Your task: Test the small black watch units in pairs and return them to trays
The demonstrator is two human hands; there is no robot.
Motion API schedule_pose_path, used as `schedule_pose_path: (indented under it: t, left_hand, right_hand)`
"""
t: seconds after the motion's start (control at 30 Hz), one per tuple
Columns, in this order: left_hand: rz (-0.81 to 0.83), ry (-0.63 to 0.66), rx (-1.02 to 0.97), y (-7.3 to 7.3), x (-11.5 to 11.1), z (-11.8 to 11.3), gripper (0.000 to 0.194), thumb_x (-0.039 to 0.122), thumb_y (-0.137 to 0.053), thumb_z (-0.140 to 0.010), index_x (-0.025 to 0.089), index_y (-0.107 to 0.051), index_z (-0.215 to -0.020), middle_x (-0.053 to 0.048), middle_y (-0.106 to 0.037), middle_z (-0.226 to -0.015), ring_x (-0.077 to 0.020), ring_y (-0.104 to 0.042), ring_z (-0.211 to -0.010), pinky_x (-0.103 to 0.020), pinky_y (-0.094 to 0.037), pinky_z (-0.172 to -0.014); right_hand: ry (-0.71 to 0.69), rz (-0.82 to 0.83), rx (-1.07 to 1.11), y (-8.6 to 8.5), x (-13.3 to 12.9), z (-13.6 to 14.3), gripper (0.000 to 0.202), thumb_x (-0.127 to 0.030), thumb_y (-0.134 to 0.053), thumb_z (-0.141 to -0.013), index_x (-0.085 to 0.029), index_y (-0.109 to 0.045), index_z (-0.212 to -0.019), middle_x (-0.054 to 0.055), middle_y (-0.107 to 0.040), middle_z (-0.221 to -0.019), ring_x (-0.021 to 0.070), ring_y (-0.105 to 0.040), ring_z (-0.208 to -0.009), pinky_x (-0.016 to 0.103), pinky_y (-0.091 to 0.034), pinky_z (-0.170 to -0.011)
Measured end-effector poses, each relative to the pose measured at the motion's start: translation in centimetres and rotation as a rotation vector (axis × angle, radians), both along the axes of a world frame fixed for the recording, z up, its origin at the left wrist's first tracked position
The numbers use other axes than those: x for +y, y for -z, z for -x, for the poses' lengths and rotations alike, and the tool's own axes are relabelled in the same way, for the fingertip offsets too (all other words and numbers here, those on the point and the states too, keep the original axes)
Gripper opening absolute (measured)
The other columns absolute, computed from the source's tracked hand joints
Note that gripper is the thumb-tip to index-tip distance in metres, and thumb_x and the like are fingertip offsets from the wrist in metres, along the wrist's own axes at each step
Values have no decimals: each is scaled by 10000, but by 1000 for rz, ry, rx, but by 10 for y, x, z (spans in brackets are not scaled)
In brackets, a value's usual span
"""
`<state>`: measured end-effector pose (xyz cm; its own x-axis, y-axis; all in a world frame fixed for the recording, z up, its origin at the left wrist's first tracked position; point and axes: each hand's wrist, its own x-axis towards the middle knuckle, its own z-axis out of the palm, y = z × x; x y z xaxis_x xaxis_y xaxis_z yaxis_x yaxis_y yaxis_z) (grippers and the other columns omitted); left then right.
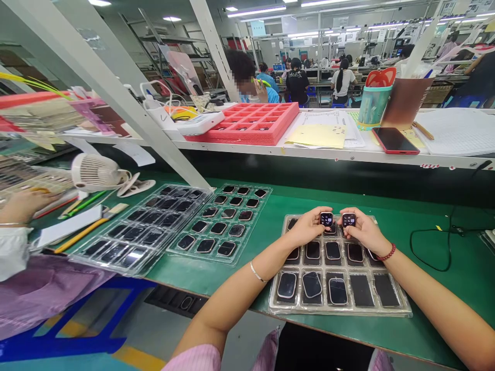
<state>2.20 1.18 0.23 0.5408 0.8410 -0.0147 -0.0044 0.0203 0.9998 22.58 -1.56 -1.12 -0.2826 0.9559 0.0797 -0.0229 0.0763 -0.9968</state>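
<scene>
The person's left hand [309,228] and right hand [363,228] are slightly apart over the near tray [340,310] on the green bench [240,281], fingers closed on the left watch [326,220] and the right watch [348,220] respectively, both screens lit. Dark-screened watches [287,285] sit in the tray's compartments; a clear tray [212,258] of similar pieces lies to the left.

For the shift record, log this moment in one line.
left hand: holds lit watch | right hand: holds second lit watch | below hands: tray with dark watches
</scene>
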Motion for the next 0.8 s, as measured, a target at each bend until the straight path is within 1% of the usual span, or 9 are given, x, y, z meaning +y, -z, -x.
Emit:
schedule_pose_path:
  t: [0.07,0.13,0.23,0.33,0.43,0.5,0.63,0.7,0.8]
  left_hand:
    - [6,10,-29,0,0,0,630,51,-586,-687,163,-444,-1291,-97,-647,-1050,-159,-646,-880,-287,-484,-792]
    - [3,19,-15,1,0,0,632,101,-606,-714,168,-430,-1316,-88,-655,-1005,-146,-646,-820,-242,-476,-686]
    - [-10,19,62,0,1,1,408,282,-576,-809,138,-553,-1191,-82,-669,-895,-114,-624,-646,-190,-383,-513]
    - [-14,0,103,-1,2,3,404,432,-463,-877,114,-604,-1083,-96,-679,-843,-102,-596,-559,-191,-330,-459]
    - [-14,-13,91,-2,2,2,502,387,-552,-834,150,-481,-1270,-88,-678,-878,-113,-611,-604,-190,-356,-477]
    - [-8,-9,79,-2,1,2,635,303,-640,-767,165,-402,-1339,-79,-671,-905,-115,-618,-643,-187,-378,-499]
    - [-6,8,85,-2,1,1,385,380,-565,-819,108,-586,-1091,-86,-670,-853,-97,-596,-564,-184,-334,-461]
    - [-10,-3,92,-2,1,1,414,463,-477,-861,97,-617,-998,-87,-671,-802,-94,-581,-521,-188,-309,-439]
    - [-10,-15,88,-2,1,2,473,463,-525,-839,132,-551,-1176,-84,-681,-849,-109,-603,-569,-189,-331,-454]
  right_hand:
    - [4,2,14,0,0,0,417,-158,-601,-738,-232,-478,-1129,30,-612,-970,117,-567,-633,273,-498,-565]
    - [1,11,22,1,1,0,380,-180,-603,-760,-223,-493,-1121,34,-630,-952,115,-574,-608,273,-500,-556]
    - [-20,53,55,1,1,-2,197,-299,-539,-857,-189,-555,-1020,44,-662,-846,107,-560,-512,270,-487,-506]
    - [-7,86,131,0,2,-3,280,-415,-449,-912,-173,-579,-964,51,-663,-778,105,-541,-464,261,-461,-456]
    - [20,78,120,-1,2,-2,250,-339,-583,-840,-193,-549,-1040,33,-657,-835,105,-567,-526,245,-469,-485]
    - [24,54,83,-2,2,-2,351,-245,-658,-766,-209,-522,-1088,26,-655,-891,105,-582,-572,241,-479,-515]
    - [-11,91,78,-2,2,-2,234,-348,-570,-837,-184,-564,-1004,47,-673,-841,110,-570,-502,248,-461,-465]
    - [-14,117,111,-2,2,-3,285,-430,-484,-883,-173,-584,-958,56,-675,-793,107,-550,-458,250,-445,-433]
    - [6,85,102,-2,2,-3,267,-381,-561,-846,-186,-568,-1029,50,-675,-834,108,-559,-498,248,-461,-458]
